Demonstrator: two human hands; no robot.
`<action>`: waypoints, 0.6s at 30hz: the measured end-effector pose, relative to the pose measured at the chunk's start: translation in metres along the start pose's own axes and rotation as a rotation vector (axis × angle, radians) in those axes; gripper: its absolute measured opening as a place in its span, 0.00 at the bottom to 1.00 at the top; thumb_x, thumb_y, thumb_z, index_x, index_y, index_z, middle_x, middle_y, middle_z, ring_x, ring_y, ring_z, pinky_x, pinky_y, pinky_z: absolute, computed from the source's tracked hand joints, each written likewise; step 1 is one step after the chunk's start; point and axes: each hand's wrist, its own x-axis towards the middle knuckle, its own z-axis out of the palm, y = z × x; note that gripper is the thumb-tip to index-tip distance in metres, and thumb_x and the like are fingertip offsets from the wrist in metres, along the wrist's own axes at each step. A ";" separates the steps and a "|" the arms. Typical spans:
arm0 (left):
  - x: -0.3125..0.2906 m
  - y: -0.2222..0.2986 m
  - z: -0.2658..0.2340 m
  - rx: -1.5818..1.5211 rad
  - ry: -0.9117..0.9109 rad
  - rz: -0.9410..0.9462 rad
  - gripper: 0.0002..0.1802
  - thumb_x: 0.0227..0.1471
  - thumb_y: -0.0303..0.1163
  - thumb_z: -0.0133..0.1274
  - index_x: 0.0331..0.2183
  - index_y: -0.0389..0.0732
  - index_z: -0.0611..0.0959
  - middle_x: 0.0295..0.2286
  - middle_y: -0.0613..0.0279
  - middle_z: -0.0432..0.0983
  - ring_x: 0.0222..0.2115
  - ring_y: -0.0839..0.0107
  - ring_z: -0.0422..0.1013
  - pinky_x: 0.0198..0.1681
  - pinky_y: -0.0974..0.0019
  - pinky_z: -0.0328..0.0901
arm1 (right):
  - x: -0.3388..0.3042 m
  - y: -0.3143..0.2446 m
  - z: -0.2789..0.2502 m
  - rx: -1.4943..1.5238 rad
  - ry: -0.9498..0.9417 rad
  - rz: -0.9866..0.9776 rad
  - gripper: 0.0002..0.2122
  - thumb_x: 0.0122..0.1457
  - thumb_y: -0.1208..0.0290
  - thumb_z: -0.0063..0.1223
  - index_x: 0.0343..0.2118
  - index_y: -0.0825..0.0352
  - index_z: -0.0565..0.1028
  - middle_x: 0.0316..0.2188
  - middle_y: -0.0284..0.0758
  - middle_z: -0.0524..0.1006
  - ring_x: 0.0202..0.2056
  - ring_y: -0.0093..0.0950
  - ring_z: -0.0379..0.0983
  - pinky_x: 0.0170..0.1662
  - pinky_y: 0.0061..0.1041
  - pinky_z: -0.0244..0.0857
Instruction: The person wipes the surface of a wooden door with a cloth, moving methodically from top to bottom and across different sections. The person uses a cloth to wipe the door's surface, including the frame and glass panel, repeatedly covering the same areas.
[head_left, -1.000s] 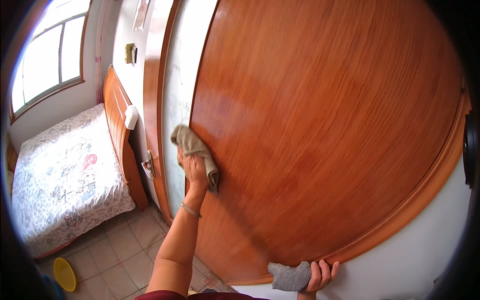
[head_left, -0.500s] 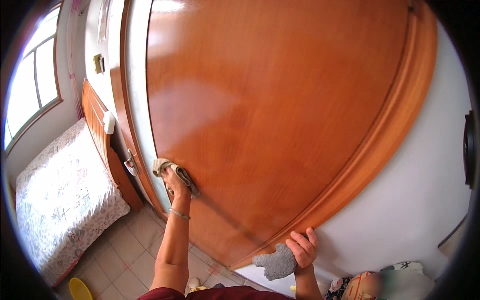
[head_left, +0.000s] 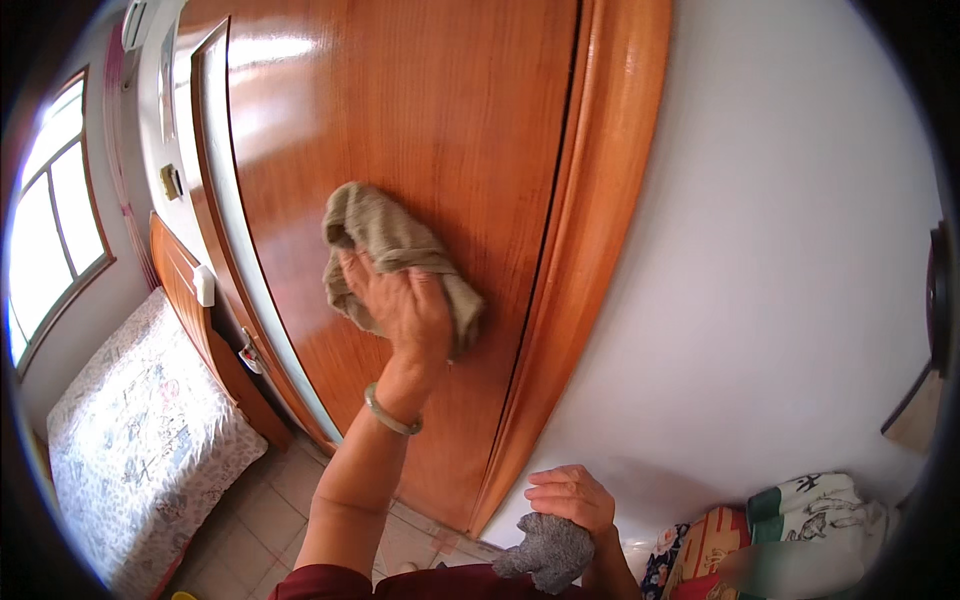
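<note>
My left hand (head_left: 408,308) presses a folded olive-brown cloth (head_left: 388,228) against the glossy reddish-brown wooden door (head_left: 420,110). Its fingers are partly tucked into the folds, and a pale bangle (head_left: 388,412) circles the wrist. Low down, close to my body and by the white wall, my right hand (head_left: 575,497) is closed around a bunched grey cloth (head_left: 545,553), which hangs below the fingers. The right hand's fingertips point left, apart from the door frame (head_left: 610,170).
On the left stands a bed (head_left: 150,450) with a patterned cover and wooden headboard (head_left: 190,320). A door handle (head_left: 251,352) sits beside the door's left edge. White wall (head_left: 760,250) fills the right side, with folded fabrics and bags (head_left: 710,550) piled at lower right.
My left hand has moved the cloth from the door's left edge up and right across the panel, spreading it wider. The view has shifted, showing more white wall. The right hand keeps the grey cloth.
</note>
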 end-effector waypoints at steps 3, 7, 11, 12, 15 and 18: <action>0.003 0.042 -0.003 -0.010 -0.017 0.114 0.35 0.67 0.48 0.29 0.63 0.33 0.67 0.67 0.44 0.53 0.69 0.40 0.39 0.71 0.43 0.29 | 0.003 0.000 0.000 0.031 0.007 -0.043 0.07 0.53 0.72 0.62 0.34 0.65 0.81 0.35 0.37 0.84 0.43 0.37 0.82 0.44 0.35 0.73; -0.002 0.104 -0.004 -0.147 -0.077 0.225 0.32 0.60 0.45 0.41 0.56 0.31 0.73 0.61 0.39 0.59 0.67 0.32 0.41 0.69 0.38 0.34 | 0.005 -0.001 0.001 0.023 -0.025 -0.059 0.07 0.53 0.72 0.62 0.35 0.65 0.81 0.33 0.36 0.84 0.40 0.36 0.82 0.43 0.34 0.73; -0.004 0.142 -0.008 -0.198 -0.109 0.398 0.28 0.57 0.45 0.51 0.49 0.32 0.78 0.53 0.44 0.68 0.67 0.32 0.44 0.66 0.34 0.39 | 0.001 -0.003 0.003 -0.001 -0.025 -0.042 0.06 0.53 0.73 0.62 0.34 0.65 0.80 0.33 0.36 0.84 0.39 0.35 0.82 0.42 0.32 0.73; -0.007 0.139 -0.008 -0.203 -0.118 0.393 0.28 0.57 0.47 0.52 0.49 0.33 0.79 0.51 0.46 0.69 0.67 0.33 0.45 0.66 0.35 0.40 | 0.000 -0.004 0.004 0.008 -0.011 -0.038 0.06 0.53 0.73 0.62 0.34 0.65 0.80 0.33 0.36 0.84 0.39 0.35 0.82 0.42 0.32 0.74; -0.031 0.129 -0.020 -0.217 -0.146 0.440 0.23 0.51 0.45 0.54 0.42 0.37 0.81 0.46 0.52 0.71 0.66 0.35 0.50 0.67 0.36 0.41 | -0.002 0.001 0.006 0.028 -0.055 -0.009 0.05 0.53 0.73 0.62 0.32 0.65 0.79 0.31 0.35 0.84 0.37 0.35 0.82 0.40 0.32 0.74; -0.068 0.104 -0.019 -0.184 -0.197 0.481 0.19 0.46 0.41 0.55 0.38 0.39 0.83 0.38 0.59 0.73 0.67 0.40 0.52 0.69 0.38 0.42 | -0.007 0.005 0.007 -0.017 -0.091 0.040 0.05 0.53 0.73 0.63 0.31 0.65 0.78 0.30 0.35 0.83 0.35 0.35 0.82 0.39 0.33 0.74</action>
